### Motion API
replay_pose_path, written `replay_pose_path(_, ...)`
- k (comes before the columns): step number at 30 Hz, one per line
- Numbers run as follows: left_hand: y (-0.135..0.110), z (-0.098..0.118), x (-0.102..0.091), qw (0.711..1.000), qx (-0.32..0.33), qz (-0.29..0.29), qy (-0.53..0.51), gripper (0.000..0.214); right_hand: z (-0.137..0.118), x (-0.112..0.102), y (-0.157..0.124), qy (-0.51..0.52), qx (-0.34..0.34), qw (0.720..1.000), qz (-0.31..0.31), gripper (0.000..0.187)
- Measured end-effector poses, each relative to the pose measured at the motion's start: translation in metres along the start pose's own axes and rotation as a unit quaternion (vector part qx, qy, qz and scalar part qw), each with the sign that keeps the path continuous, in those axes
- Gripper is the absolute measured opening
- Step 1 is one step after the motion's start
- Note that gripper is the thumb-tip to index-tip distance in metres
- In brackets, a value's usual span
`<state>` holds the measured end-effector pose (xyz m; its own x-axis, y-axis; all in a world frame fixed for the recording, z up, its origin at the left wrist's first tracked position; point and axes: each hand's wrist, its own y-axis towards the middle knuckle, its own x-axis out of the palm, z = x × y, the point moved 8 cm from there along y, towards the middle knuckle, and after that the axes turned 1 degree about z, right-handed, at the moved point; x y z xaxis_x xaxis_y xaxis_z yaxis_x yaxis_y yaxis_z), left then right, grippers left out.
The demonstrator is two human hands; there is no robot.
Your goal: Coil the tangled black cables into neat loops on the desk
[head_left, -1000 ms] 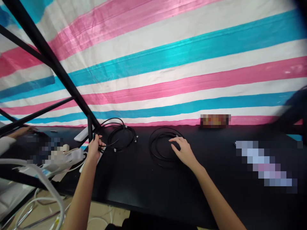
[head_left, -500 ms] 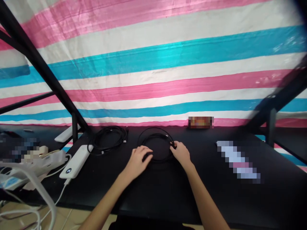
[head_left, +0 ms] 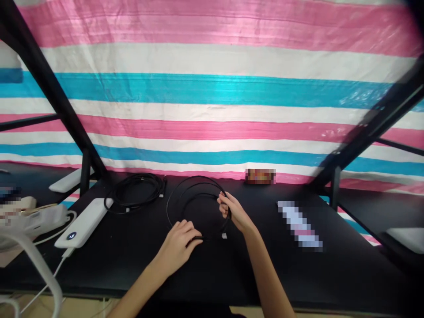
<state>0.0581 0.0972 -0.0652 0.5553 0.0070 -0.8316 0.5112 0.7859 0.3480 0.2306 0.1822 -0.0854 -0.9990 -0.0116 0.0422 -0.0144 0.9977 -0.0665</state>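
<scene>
Black cable (head_left: 198, 194): it makes a loose ring in the middle of the black tabletop (head_left: 212, 274), in front of the person, with both hands on it.
Left hand (head_left: 180, 245): low on the near side of the ring; the thumb and fingers pinch a dark bit of the cable.
Right hand (head_left: 233, 212): on the ring's right side; the fingers curl shut around the cable.
Why two hands: I think cable like this springs open, so gripping two spots keeps the ring round.
White end (head_left: 224, 236): a little pale piece, just below the right hand.
Other coil (head_left: 135, 205): a neater black bundle on the left, maybe put there to stay out of the way; one loop crosses the far end of the white power bank (head_left: 84, 223).
White cord (head_left: 46, 282): joined to the power bank's near end, going over the front edge.
Boxes: the small red-brown thing (head_left: 260, 176) at the back might be one, but it's too blurry to know, or to see what's inside.
</scene>
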Motion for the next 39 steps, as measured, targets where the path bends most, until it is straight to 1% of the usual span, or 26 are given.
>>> replay_pose_path(3, -0.007, 0.002, -0.039, 0.995, 0.005, 0.104, -0.006, 0.012, -0.001, 0.003, -0.008, 0.008, 0.026, 1.0, -0.012, 0.036)
replay_pose_path(6, -0.008, 0.001, -0.075, 0.977, -0.006, 0.207, -0.044, 0.011, -0.01, 0.004, -0.02, -0.039, 0.017, 0.999, 0.01, 0.048)
replay_pose_path(8, -0.007, -0.005, -0.095, 0.959, -0.04, 0.267, -0.083, 0.013, -0.02, 0.006, -0.031, -0.086, -0.015, 0.996, 0.024, 0.051)
replay_pose_path(10, -0.007, -0.016, -0.108, 0.939, -0.094, 0.31, -0.116, 0.015, -0.023, 0.011, -0.043, -0.115, -0.037, 0.992, 0.024, 0.051)
replay_pose_path(12, -0.009, -0.026, -0.112, 0.92, -0.145, 0.324, -0.166, 0.016, -0.016, 0.015, -0.056, -0.127, -0.043, 0.991, 0.027, 0.05)
replay_pose_path(14, -0.011, -0.033, -0.108, 0.904, -0.179, 0.312, -0.23, 0.017, -0.005, 0.019, -0.068, -0.12, -0.043, 0.991, 0.032, 0.051)
replay_pose_path(16, -0.015, -0.037, -0.103, 0.887, -0.194, 0.299, -0.293, 0.018, 0.009, 0.029, -0.077, -0.079, -0.024, 0.997, -0.005, 0.054)
replay_pose_path(18, -0.019, -0.04, -0.101, 0.856, -0.201, 0.308, -0.362, 0.019, 0.015, 0.033, -0.084, -0.021, -0.006, 0.999, -0.039, 0.054)
replay_pose_path(19, -0.021, -0.042, -0.101, 0.833, -0.205, 0.315, -0.406, 0.02, 0.014, 0.031, -0.086, 0.007, -0.006, 0.999, -0.036, 0.053)
replay_pose_path(20, -0.022, -0.045, -0.101, 0.805, -0.21, 0.318, -0.454, 0.021, 0.01, 0.024, -0.089, 0.03, -0.011, 0.999, -0.017, 0.051)
replay_pose_path(22, -0.023, -0.051, -0.099, 0.749, -0.223, 0.312, -0.54, 0.024, -0.001, 0.003, -0.096, 0.06, -0.032, 0.997, 0.042, 0.045)
replay_pose_path(23, -0.024, -0.053, -0.099, 0.728, -0.229, 0.306, -0.569, 0.025, -0.007, -0.007, -0.1, 0.068, -0.042, 0.994, 0.069, 0.042)
replay_pose_path(24, -0.025, -0.055, -0.099, 0.715, -0.233, 0.3, -0.586, 0.026, -0.013, -0.017, -0.105, 0.075, -0.052, 0.991, 0.094, 0.039)
replay_pose_path(25, -0.027, -0.056, -0.098, 0.71, -0.238, 0.294, -0.594, 0.027, -0.017, -0.025, -0.11, 0.081, -0.06, 0.988, 0.115, 0.037)
replay_pose_path(27, -0.03, -0.055, -0.095, 0.72, -0.242, 0.265, -0.594, 0.031, -0.023, -0.037, -0.119, 0.096, -0.075, 0.981, 0.15, 0.032)
replay_pose_path(28, -0.032, -0.053, -0.093, 0.733, -0.236, 0.245, -0.589, 0.034, -0.025, -0.041, -0.123, 0.106, -0.082, 0.977, 0.163, 0.03)
replay_pose_path(29, -0.033, -0.049, -0.091, 0.752, -0.226, 0.224, -0.577, 0.037, -0.027, -0.043, -0.127, 0.115, -0.087, 0.974, 0.172, 0.029)
replay_pose_path(31, -0.035, -0.038, -0.088, 0.811, -0.208, 0.184, -0.514, 0.041, -0.029, -0.042, -0.132, 0.125, -0.093, 0.972, 0.178, 0.025)
replay_pose_path(33, -0.036, -0.028, -0.084, 0.875, -0.199, 0.145, -0.416, 0.049, -0.031, -0.039, -0.133, 0.119, -0.1, 0.972, 0.174, 0.021)
replay_pose_path(34, -0.036, -0.025, -0.081, 0.899, -0.199, 0.125, -0.369, 0.051, -0.033, -0.038, -0.134, 0.113, -0.106, 0.973, 0.172, 0.019)
replay_pose_path(35, -0.036, -0.023, -0.08, 0.915, -0.201, 0.112, -0.331, 0.045, -0.034, -0.037, -0.134, 0.106, -0.114, 0.973, 0.172, 0.017)
replay_pose_path(37, -0.034, -0.025, -0.081, 0.929, -0.194, 0.11, -0.296, 0.022, -0.037, -0.037, -0.134, 0.093, -0.13, 0.971, 0.176, 0.015)
replay_pose_path(38, -0.033, -0.028, -0.084, 0.929, -0.189, 0.12, -0.294, 0.012, -0.037, -0.037, -0.133, 0.086, -0.135, 0.971, 0.179, 0.015)
replay_pose_path(39, -0.032, -0.031, -0.087, 0.927, -0.182, 0.13, -0.302, 0.006, -0.037, -0.037, -0.133, 0.079, -0.137, 0.97, 0.183, 0.016)
